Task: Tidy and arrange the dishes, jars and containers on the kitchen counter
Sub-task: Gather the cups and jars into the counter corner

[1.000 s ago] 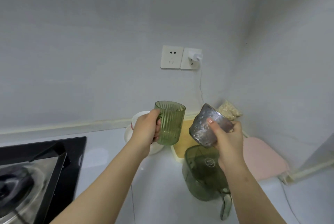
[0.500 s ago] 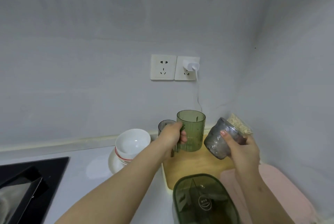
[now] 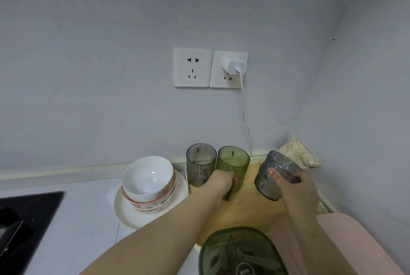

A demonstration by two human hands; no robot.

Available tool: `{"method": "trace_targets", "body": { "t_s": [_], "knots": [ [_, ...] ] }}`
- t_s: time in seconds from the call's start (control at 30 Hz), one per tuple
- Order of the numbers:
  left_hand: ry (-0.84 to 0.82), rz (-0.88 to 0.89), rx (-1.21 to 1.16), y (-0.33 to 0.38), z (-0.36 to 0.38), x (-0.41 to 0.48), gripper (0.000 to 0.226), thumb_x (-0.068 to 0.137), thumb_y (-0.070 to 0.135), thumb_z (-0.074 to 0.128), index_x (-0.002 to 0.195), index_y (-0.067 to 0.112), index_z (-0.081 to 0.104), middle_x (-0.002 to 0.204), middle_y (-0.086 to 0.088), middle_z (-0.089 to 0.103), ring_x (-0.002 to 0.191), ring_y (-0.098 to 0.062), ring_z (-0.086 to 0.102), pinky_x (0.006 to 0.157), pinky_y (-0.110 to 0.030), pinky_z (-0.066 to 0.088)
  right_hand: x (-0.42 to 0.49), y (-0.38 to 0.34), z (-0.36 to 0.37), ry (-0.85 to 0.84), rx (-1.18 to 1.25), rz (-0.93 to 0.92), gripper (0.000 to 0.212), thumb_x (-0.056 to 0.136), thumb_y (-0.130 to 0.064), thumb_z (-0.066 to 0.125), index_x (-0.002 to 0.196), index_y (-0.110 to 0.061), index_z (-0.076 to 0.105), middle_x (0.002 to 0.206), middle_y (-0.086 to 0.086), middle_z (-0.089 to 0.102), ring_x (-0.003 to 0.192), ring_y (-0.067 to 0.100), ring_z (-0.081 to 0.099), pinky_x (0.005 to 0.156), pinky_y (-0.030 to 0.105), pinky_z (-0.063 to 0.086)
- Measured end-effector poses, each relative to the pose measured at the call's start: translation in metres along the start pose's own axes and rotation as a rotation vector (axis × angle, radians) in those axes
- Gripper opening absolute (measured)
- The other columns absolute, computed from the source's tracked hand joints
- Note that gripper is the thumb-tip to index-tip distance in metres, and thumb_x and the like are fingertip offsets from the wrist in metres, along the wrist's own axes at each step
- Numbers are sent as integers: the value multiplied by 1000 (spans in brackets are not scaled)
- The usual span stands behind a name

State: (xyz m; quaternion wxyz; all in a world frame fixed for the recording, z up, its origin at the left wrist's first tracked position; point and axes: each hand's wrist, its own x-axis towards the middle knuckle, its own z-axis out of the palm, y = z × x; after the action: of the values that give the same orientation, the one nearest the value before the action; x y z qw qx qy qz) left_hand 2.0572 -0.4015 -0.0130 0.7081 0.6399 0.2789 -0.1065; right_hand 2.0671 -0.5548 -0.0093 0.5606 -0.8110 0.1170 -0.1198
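Placing step: L hand [image 3: 221, 182] grips green mug [image 3: 233, 161] just right of grey cup [image 3: 200, 160] on wooden tray [image 3: 250, 204]; R hand [image 3: 298, 187] holds tilted glass tumbler [image 3: 271, 178], nxt prob upright it & set right of mug.

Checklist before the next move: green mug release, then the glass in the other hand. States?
1. Left hand grip on the green ribbed mug: ok, fingers curled at its handle side.
2. Mug upright: ok.
3. Mug base seated on the wooden tray: cannot tell, the hand hides it.
4. Gap to the grey ribbed cup: cannot tell. They stand side by side and very close.
5. Right hand grip on the grey textured glass: ok, but the glass is tilted and above the tray.
6. Bare tray to the right of the mug for the glass: ok.
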Motion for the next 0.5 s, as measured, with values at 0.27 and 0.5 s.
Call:
{"method": "trace_targets", "body": {
  "t_s": [0.27,0.5],
  "knots": [
    [-7,14,13,-8,4,24,32,100,22,38,73,16,53,104,-11,51,99,-23,45,86,-31,34,16,5,20,-79,-78,-28,37,75,-35,75,97,-16,52,96,1,53,89,19,48,75,30,39],
    [-2,68,25,-8,5,33,31,101,21,38,74,18,52,80,-1,51,72,-12,45,63,-22,34,31,16,41,-130,-195,-43,45,75,-34,76,107,-7,58,98,2,51,98,23,51,79,31,39]
  ]
}}
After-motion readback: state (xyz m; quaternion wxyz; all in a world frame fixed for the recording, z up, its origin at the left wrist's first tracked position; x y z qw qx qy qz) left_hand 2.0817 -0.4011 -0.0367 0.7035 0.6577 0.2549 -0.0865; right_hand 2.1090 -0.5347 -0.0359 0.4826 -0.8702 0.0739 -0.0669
